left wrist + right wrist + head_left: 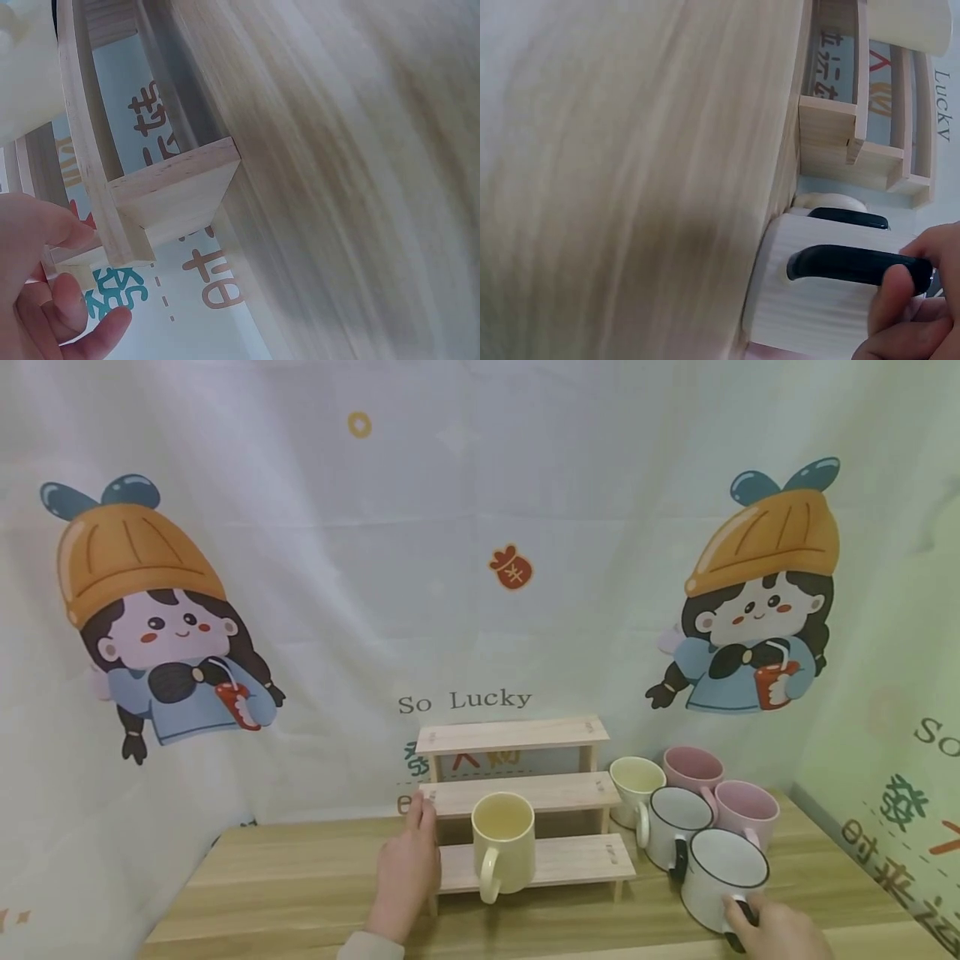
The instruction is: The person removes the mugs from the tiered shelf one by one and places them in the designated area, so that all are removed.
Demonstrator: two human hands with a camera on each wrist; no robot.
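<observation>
A three-tier wooden display rack point(517, 795) stands on the table. My left hand point(408, 868) grips the left end of its middle shelf; the left wrist view shows the fingers point(67, 304) around that end. On the lowest shelf sits a yellow mug point(504, 843), upright, its handle facing me. At the right, my right hand point(780, 931) pinches the black handle point(847, 264) of a white mug with a dark rim point(723, 881). In the right wrist view, thumb and fingers meet near the handle's upper end. This mug stands upright in front of the other mugs.
Beside the rack's right end are a pale yellow cup point(636, 785), a second white mug point(678, 827) and two pink mugs, one behind point(693, 770) and one nearer point(747, 814). A printed curtain point(480, 652) hangs behind the wooden table point(285, 893).
</observation>
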